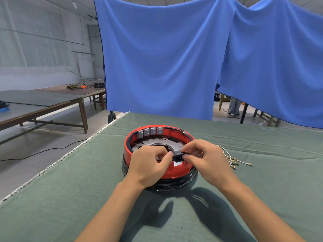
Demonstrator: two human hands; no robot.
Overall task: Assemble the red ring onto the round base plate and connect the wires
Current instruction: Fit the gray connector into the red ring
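Two bare forearms were seen reaching forward from the near edge of the green cloth-covered table (70, 198), and their shadows were cast on the cloth just short of the red ring (174, 173). That ring was seated on top of a black-wrapped round base (167, 186), near the middle of the table. Above the ring's near wall, the left hand (148, 165) was held with fingers curled, and its thumb and forefinger were pinched on the left end of a small black connector block (178, 155). The right hand (208, 161) was curled likewise, and the block's right end was clamped between its thumb and fingertips. Inside the ring, the round base plate (148, 143) of grey metal was seen, with holes and a dark central opening. Against the ring's far inner wall, a row of four grey terminal blocks (150, 131) was mounted. To the right of the ring, a bundle of pale wires (232, 160) with metal end lugs was laid on the cloth, apart from the ring. Beyond the ring, blue curtains (166, 58) were hung behind the table's far edge. Far to the ring's left, long wooden tables (52, 102) were stood on the concrete floor.
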